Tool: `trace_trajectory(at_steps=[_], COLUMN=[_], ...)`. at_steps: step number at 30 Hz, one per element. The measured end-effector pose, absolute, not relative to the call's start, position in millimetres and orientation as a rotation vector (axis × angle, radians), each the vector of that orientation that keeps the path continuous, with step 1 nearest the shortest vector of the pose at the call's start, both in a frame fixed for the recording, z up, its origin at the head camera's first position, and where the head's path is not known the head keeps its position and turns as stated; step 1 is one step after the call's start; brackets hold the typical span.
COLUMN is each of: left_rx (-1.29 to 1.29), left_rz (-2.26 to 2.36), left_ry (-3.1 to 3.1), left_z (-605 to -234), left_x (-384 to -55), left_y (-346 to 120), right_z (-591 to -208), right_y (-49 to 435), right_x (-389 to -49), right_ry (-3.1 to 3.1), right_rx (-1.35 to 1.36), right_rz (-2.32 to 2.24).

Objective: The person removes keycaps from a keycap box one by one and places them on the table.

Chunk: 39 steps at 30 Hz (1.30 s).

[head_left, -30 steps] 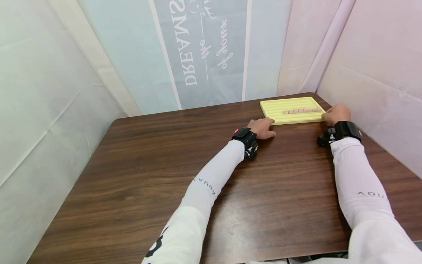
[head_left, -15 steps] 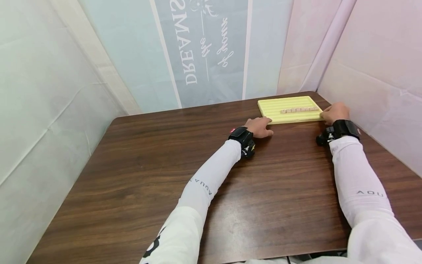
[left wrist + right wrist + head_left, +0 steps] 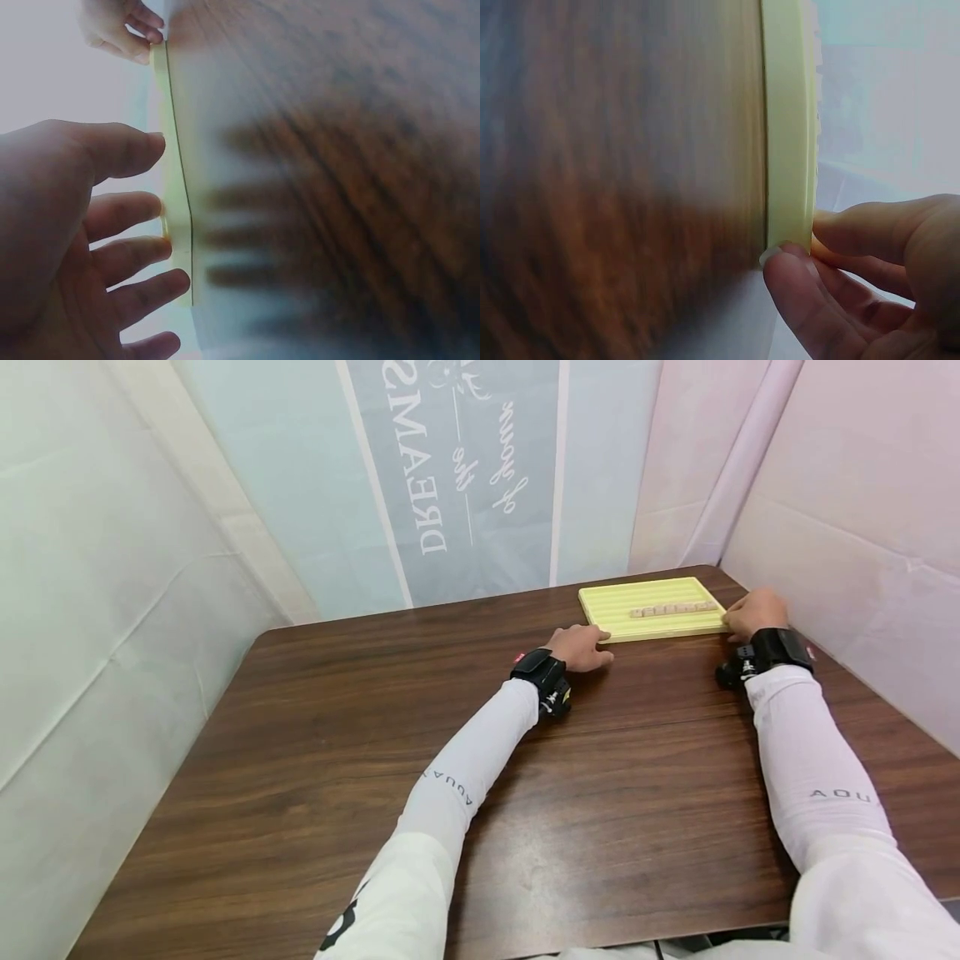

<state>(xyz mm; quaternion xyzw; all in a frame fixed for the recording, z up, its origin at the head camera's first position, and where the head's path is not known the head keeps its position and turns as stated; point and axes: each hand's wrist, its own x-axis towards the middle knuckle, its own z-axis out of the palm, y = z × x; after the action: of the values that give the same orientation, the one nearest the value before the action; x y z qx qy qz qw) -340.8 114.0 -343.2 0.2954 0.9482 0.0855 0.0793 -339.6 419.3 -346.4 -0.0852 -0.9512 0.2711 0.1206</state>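
A pale yellow ridged tray (image 3: 611, 598) lies at the far right of the table, with a row of several small wooden letter blocks (image 3: 672, 609) in it. At the tray's near left corner is my left hand (image 3: 579, 648); in the left wrist view its loosely extended fingers (image 3: 127, 214) touch the tray's edge (image 3: 177, 172). My right hand (image 3: 757, 615) pinches the near right corner. The right wrist view shows its thumb (image 3: 802, 296) against the front side (image 3: 787, 127) and other fingers round the corner. The blocks are mostly hidden behind the tray's rim there.
The dark wood-grain table (image 3: 322, 760) spreads to the left and front of the tray. A printed cloth backdrop (image 3: 480, 485) hangs behind its far edge. White cloth walls stand on the left (image 3: 112, 610) and close by on the right (image 3: 862, 543).
The tray has slid a little to the left, with the blocks in it. Both hands have moved left along with it, staying at its near corners.
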Motion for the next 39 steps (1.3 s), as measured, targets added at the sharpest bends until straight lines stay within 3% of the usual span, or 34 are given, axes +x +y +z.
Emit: trace_trajectory(at_steps=[39], left_rx=[0.883], left_rz=[0.316], left_ry=[2.906], left_z=[-342.6], left_x=[-338.7], left_y=[87.9], right_z=[-347.7], right_y=[405.9], right_x=[-345.6], right_ry=[-2.831], right_rx=[-0.185], right_rz=[1.114])
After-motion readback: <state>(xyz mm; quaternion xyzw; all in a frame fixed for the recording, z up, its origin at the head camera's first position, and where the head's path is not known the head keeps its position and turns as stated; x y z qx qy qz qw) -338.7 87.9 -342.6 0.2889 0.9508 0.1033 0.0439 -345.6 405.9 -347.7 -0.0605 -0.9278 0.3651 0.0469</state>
